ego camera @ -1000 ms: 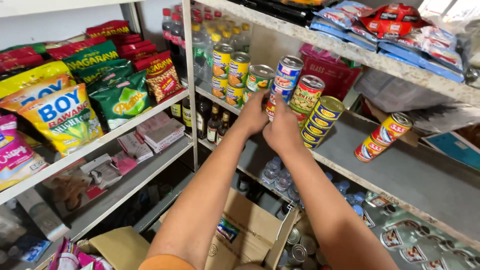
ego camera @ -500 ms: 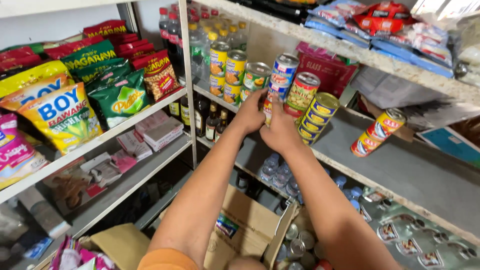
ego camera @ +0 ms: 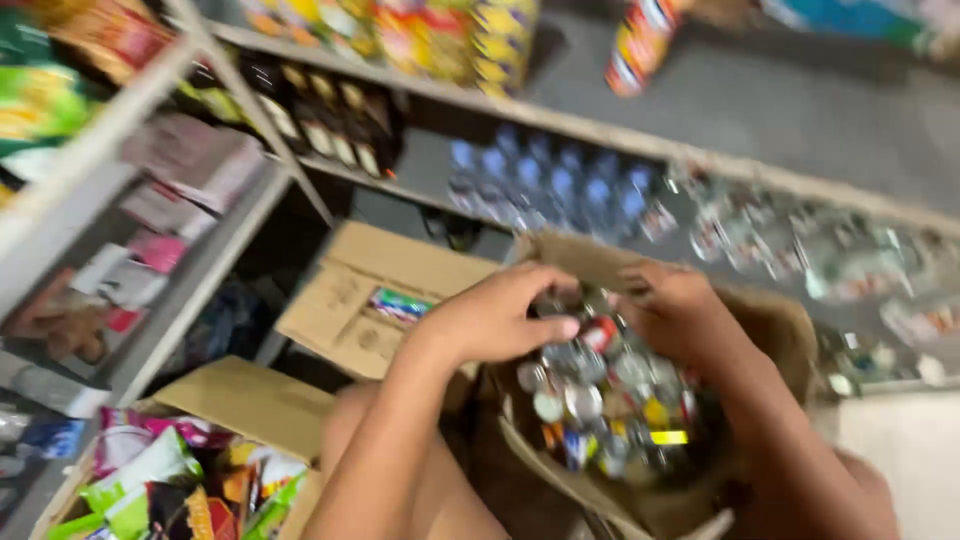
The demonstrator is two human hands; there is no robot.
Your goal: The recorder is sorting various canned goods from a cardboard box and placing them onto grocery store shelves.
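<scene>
Your left hand (ego camera: 495, 322) and right hand (ego camera: 680, 315) curl over the cans (ego camera: 600, 400) filling the open cardboard box (ego camera: 770, 330); blur hides any grasp. At seven o'clock, another carton (ego camera: 240, 400) holds colourful snack packets (ego camera: 160, 480).

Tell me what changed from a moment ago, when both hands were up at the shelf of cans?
Both hands came down from the shelf: the left hand and right hand now reach into an open cardboard box of cans. Blur hides any grip. The view tipped downward. The shelves stayed stocked as before.
</scene>
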